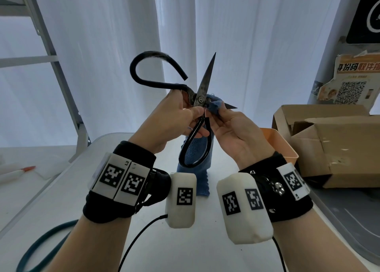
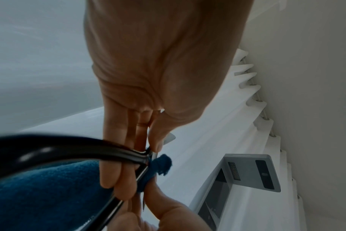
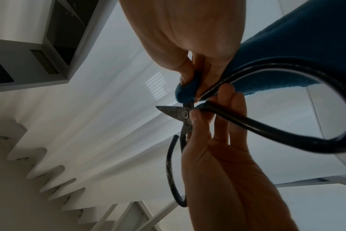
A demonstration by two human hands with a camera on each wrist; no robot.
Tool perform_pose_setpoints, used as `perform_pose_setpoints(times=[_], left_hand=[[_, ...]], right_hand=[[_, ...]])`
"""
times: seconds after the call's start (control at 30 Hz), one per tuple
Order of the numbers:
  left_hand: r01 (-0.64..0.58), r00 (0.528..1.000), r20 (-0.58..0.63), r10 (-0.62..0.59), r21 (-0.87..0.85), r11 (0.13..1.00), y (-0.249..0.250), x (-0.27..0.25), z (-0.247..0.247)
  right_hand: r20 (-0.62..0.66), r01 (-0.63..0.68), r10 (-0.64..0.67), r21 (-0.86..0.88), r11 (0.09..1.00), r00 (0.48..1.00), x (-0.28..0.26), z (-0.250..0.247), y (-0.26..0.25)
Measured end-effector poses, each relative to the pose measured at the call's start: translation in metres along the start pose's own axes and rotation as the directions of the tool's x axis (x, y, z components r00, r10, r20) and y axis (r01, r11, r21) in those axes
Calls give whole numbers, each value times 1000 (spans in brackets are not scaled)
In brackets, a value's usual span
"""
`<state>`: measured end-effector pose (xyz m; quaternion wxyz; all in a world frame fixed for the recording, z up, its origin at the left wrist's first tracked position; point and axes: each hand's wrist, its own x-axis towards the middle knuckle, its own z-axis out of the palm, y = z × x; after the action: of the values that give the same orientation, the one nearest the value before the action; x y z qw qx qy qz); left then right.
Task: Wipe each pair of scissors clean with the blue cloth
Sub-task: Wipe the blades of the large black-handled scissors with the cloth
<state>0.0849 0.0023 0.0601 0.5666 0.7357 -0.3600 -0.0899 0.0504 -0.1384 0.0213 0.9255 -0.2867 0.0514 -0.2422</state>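
A large pair of scissors [image 1: 200, 99] with black loop handles and dark metal blades is held up above the table, blades spread wide. My left hand [image 1: 176, 115] grips it at the pivot and the handle shanks; its fingers [image 2: 117, 175] curl round the black handle [image 2: 69, 154]. My right hand [image 1: 230, 127] pinches the blue cloth [image 1: 214, 105] round the lower blade, whose tip [image 1: 232, 107] pokes out to the right. The rest of the cloth [image 1: 195, 152] hangs down behind the lower handle loop. In the right wrist view the cloth [image 3: 185, 92] sits folded over the blade beside the pivot [image 3: 185, 114].
A white table [image 1: 61, 189] lies below my hands. An orange bin [image 1: 285, 146] and open cardboard boxes [image 1: 333, 140] stand at the right. A red-tipped pen [image 1: 18, 172] lies at the far left. A metal ladder frame [image 1: 53, 66] and white curtains stand behind.
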Motion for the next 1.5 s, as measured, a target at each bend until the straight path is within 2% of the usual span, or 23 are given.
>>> perform_pose_setpoints(times=[0.23, 0.8, 1.0, 1.27, 1.5], left_hand=[[12, 1000, -1, -12, -22, 1000, 0, -1, -4], [23, 1000, -11, -23, -60, 998, 2, -1, -10], [33, 999, 2, -33, -83, 996, 1, -1, -12], [29, 1000, 4, -28, -58, 998, 3, -4, -14], [33, 999, 7, -32, -66, 997, 4, -5, -17]], right_hand=[[6, 23, -23, -66, 998, 1000, 2, -2, -1], [20, 84, -83, -27, 996, 996, 7, -7, -6], [-33, 116, -117, -22, 993, 993, 10, -10, -9], [-24, 135, -135, 4, 991, 991, 12, -12, -8], [-80, 130, -134, -53, 990, 988, 9, -11, -11]])
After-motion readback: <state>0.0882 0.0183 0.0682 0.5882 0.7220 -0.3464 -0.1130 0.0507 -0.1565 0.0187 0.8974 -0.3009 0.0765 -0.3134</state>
